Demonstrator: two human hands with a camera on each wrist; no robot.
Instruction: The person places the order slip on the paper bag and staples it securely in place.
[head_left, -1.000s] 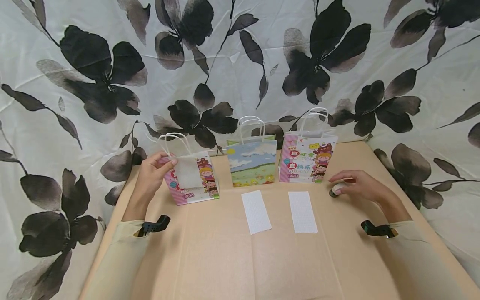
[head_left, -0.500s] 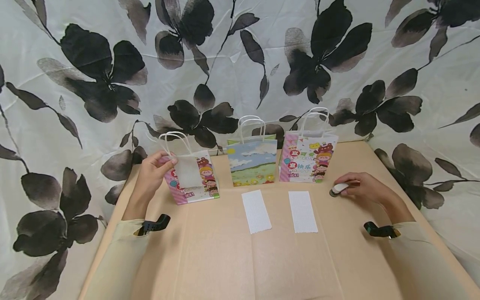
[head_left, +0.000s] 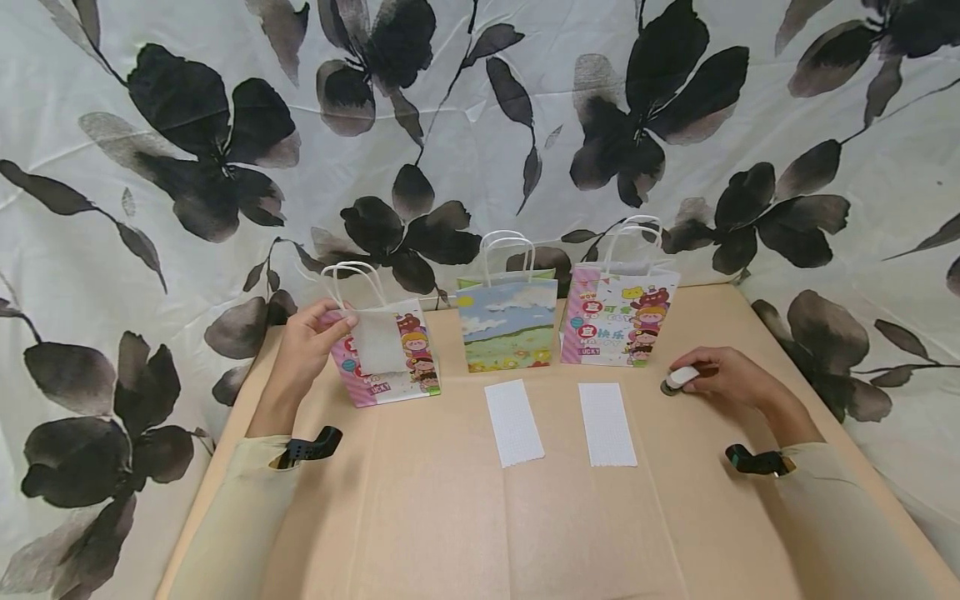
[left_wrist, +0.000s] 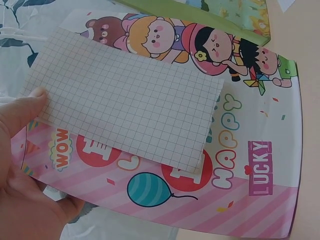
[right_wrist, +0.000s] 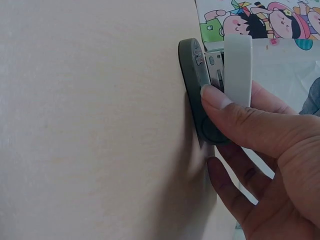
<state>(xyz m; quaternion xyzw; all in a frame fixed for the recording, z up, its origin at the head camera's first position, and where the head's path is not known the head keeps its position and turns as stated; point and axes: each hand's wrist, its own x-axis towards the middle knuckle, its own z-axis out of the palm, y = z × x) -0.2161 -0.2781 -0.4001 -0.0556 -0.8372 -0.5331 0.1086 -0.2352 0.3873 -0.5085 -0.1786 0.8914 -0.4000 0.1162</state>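
My left hand (head_left: 302,352) pinches a slip of grid paper (left_wrist: 130,100) against the front of a pink-and-white cartoon paper gift bag (head_left: 420,358), up near the bag's top edge. In the left wrist view the thumb lies on the paper, and the slip covers part of the bag's printing. On the right side of the table, my right hand (head_left: 731,385) holds a small stapler (right_wrist: 238,70) with a white top and dark grey base. The thumb presses along the stapler's side, and the metal staple track shows between its two halves.
A landscape-print gift bag (head_left: 506,329) and a second cartoon gift bag (head_left: 615,321) stand at the back of the table (head_left: 450,533). Two grid paper slips, one left (head_left: 514,423) and one right (head_left: 607,425), lie flat before them. A floral cloth (head_left: 480,150) hangs behind.
My right hand has drawn slightly back and turned the stapler, so its white top now shows more. The left hand keeps its hold on the paper and bag.
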